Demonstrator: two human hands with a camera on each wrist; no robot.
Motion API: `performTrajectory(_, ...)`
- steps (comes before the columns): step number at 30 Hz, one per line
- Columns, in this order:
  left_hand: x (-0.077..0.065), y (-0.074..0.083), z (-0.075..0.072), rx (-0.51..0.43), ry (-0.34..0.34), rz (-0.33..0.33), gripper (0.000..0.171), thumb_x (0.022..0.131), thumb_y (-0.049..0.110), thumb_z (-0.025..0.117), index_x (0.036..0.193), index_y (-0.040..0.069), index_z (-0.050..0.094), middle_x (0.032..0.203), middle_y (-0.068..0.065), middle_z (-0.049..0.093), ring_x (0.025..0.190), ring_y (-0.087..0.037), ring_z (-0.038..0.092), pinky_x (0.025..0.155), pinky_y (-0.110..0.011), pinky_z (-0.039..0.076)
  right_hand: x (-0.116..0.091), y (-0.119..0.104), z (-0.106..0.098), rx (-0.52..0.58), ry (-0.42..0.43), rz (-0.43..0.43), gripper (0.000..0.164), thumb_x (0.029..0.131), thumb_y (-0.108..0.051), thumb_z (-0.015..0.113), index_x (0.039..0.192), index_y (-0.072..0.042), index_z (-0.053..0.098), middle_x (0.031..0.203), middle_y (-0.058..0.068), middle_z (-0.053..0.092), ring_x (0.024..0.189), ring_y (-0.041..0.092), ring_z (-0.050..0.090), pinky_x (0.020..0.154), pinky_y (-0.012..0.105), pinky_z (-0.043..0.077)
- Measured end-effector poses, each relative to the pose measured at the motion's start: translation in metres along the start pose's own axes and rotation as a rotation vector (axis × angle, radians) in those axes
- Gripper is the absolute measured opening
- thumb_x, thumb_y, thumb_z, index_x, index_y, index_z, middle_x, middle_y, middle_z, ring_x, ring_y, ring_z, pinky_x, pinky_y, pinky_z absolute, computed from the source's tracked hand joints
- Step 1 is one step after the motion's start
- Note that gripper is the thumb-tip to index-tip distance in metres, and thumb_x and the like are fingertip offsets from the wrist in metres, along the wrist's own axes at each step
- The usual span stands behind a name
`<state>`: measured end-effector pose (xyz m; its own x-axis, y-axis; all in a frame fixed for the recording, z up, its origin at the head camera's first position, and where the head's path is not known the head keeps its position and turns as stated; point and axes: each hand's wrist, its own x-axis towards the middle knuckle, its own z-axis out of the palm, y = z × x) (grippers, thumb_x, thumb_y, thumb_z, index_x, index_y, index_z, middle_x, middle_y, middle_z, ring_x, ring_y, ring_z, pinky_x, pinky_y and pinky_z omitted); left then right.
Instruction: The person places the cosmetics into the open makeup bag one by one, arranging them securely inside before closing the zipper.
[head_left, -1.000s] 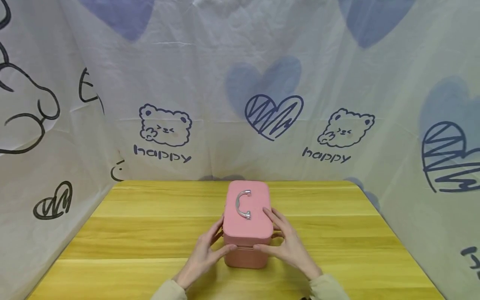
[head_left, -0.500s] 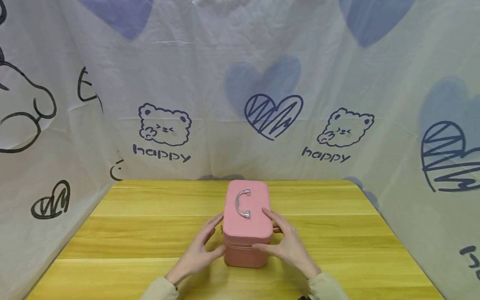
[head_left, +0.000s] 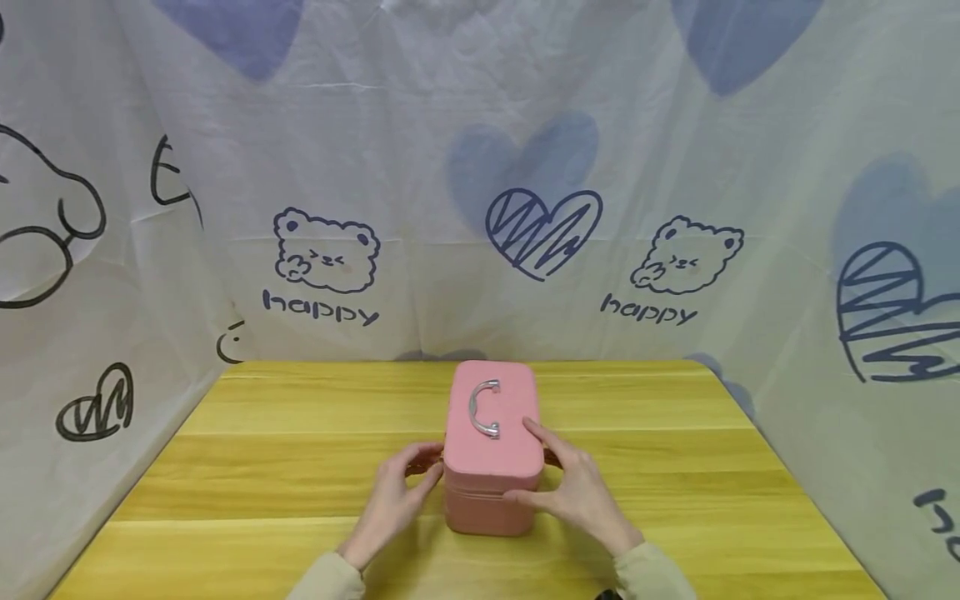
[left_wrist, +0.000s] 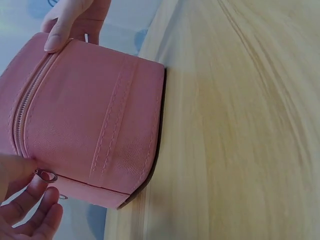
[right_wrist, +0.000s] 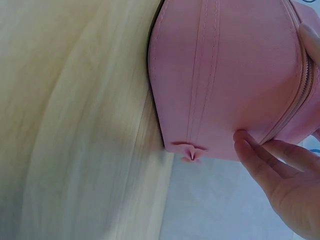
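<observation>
A pink cosmetic case (head_left: 493, 454) stands upright on the wooden table, its lid down and a silver handle (head_left: 476, 408) on top. The zipper (left_wrist: 24, 107) looks shut along the visible front. At the case's left side, my left hand (head_left: 392, 498) has curled fingers, and thumb and forefinger pinch at a metal zipper pull (left_wrist: 46, 175). A second small ring (left_wrist: 63, 197) shows just below it. My right hand (head_left: 581, 492) grips the right front corner, thumb on the front near the zipper line, one finger on the lid's edge and others against the side.
The yellow wood-grain table (head_left: 285, 475) extends on both sides of the case. Behind and beside it hangs a pale cloth (head_left: 420, 167) printed with hearts and bears. A pink bow-like tab (right_wrist: 188, 151) sits low on the case.
My left hand has let its thumb leave the case's front, drawn back to the left, and curled its fingers at the left-side zipper pull. The right hand keeps its hold; the case stays put.
</observation>
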<state>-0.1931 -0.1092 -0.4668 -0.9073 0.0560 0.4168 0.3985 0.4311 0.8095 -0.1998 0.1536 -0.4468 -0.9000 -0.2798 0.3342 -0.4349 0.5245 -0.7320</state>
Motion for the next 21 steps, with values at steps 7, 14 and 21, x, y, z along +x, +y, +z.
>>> performTrajectory(7, 0.001, 0.003, -0.002, 0.126, 0.011, -0.014, 0.011, 0.088, 0.002, 0.073, 0.098, 0.006, 0.076, 0.083, -0.001, 0.076, 0.075, -0.009, 0.068, 0.077, -0.025, 0.057, -0.001, 0.002, 0.003, -0.055, 0.008, -0.080, 0.104, 0.065, -0.041, 0.094, 0.152, -0.014, 0.044, 0.147, 0.019, 0.056, 0.117, 0.030, 0.069, 0.099, 0.042, 0.056)
performTrajectory(14, 0.002, 0.005, -0.011, 0.217, -0.047, 0.070, 0.006, 0.091, 0.002, 0.069, 0.090, 0.008, 0.073, 0.082, 0.001, 0.073, 0.074, -0.004, 0.063, 0.073, -0.030, 0.058, -0.001, 0.003, 0.003, -0.043, 0.022, -0.096, 0.100, 0.066, -0.039, 0.094, 0.150, -0.012, 0.047, 0.144, 0.020, 0.057, 0.114, 0.032, 0.071, 0.097, 0.038, 0.057)
performTrajectory(21, 0.000, 0.006, -0.022, 0.260, -0.155, 0.216, 0.006, 0.093, 0.002, 0.067, 0.089, 0.007, 0.070, 0.078, -0.001, 0.072, 0.068, 0.002, 0.059, 0.063, -0.019, 0.055, 0.000, 0.003, 0.004, -0.022, 0.030, -0.060, 0.100, 0.064, -0.038, 0.095, 0.149, -0.014, 0.048, 0.143, 0.020, 0.058, 0.113, 0.033, 0.071, 0.098, 0.045, 0.056)
